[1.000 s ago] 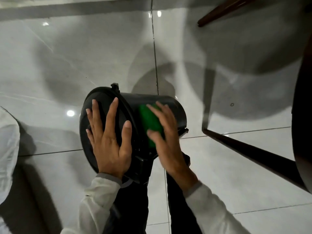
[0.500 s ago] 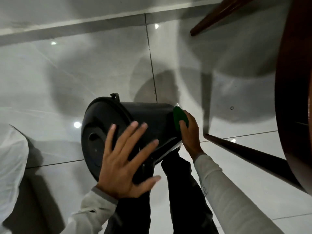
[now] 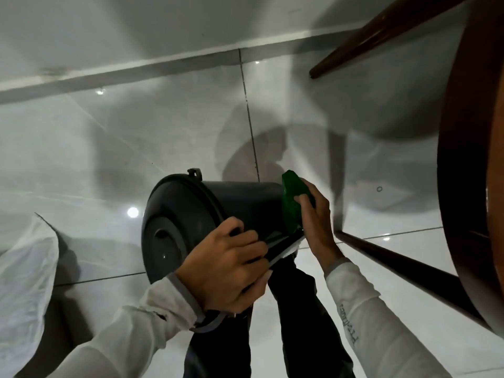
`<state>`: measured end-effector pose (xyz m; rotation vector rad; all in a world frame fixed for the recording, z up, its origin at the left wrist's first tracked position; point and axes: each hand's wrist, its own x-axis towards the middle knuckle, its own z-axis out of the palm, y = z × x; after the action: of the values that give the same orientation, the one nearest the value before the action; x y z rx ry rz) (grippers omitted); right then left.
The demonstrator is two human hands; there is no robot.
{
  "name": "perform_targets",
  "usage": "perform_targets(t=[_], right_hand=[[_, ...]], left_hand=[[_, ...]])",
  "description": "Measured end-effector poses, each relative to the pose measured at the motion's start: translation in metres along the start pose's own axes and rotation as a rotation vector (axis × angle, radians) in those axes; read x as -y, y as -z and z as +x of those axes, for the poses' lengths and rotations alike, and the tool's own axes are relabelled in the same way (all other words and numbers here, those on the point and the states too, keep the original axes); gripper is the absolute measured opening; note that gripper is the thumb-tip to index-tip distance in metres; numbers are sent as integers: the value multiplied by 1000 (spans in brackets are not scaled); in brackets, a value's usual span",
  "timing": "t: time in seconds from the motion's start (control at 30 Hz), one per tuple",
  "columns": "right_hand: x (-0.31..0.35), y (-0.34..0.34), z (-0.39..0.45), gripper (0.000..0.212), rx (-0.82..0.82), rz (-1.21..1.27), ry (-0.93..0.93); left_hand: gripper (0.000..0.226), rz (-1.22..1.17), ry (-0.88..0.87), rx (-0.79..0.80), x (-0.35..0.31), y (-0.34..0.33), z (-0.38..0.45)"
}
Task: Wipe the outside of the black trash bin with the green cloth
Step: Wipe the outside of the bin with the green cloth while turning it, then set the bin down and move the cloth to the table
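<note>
Under right hand (image 3: pixel 316 216), green cloth (image 3: pixel 291 203)

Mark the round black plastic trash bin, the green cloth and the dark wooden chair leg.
Round black plastic trash bin (image 3: pixel 245 203): head view, on its side wall.
Green cloth (image 3: pixel 292 197): head view, its middle.
Dark wooden chair leg (image 3: pixel 403 264): head view, mid-length.

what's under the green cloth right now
The green cloth lies against the bottom end of the tipped black trash bin, pressed there by the right hand. The bin's base itself is hidden behind the cloth.
</note>
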<state>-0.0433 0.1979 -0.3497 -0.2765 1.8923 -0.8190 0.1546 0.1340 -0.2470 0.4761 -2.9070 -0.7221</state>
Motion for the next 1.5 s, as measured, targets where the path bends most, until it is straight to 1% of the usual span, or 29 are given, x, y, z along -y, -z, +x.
perform_targets(t=[0.1,0.17,0.2,0.27,0.33,0.4,0.47,0.53,0.6,0.67,0.73,0.77,0.83,0.9,0.97,1.07,1.2,1.27,1.33,1.37,1.43,1.5], right_hand=[[24,-7,2,46,-43,115,27],[42,-11,5,47,-55,179,61],[52,-13,7,46,-55,204,85],[72,-16,12,46,-62,250,136],[94,-19,21,46,-100,317,159],[113,-21,32,44,-156,393,170],[132,-23,41,42,-177,460,173],[147,-25,48,37,-134,604,123],[160,-26,47,32,-38,821,1],[172,-24,43,34,65,1010,-132],[180,-21,39,37,156,1134,-191],[185,-19,36,36,190,1176,-191],[195,-14,32,36,241,1210,-175],[206,-10,25,37,291,1193,-147],[215,-9,18,47,354,1158,-77],[221,-4,3,57,381,1147,6],[223,9,-30,57,422,1244,95],[222,16,-48,65,431,1321,83],[220,23,-63,72,445,1371,51],[222,27,-70,74,441,1388,45],[226,35,-81,74,418,1437,40],[232,42,-90,67,418,1451,63]], left_hand=[[35,-55,99,-14,19,11,20],[37,-140,208,-23,38,22,31],[40,-192,300,-24,49,28,36],[46,-275,540,-46,74,40,43],[50,-319,741,-122,98,49,50],[55,-421,902,-212,120,55,58],[58,-459,1041,-301,140,63,69],[60,-441,1168,-363,159,71,81],[62,-418,1284,-407,178,80,94],[62,-384,1413,-406,199,90,108],[59,-380,1521,-382,219,97,118],[57,-381,1543,-365,228,101,122],[56,-377,1533,-322,240,103,128],[64,-375,1518,-325,245,103,133],[70,-353,1514,-321,246,104,140],[73,-296,1519,-298,246,104,153],[72,-230,1464,-247,249,99,165],[68,-136,1408,-210,248,99,169],[58,-35,1298,-132,248,100,170],[54,-23,1262,-88,248,101,170],[50,-31,1226,-15,251,103,166],[50,-8,1235,33,248,105,159]])
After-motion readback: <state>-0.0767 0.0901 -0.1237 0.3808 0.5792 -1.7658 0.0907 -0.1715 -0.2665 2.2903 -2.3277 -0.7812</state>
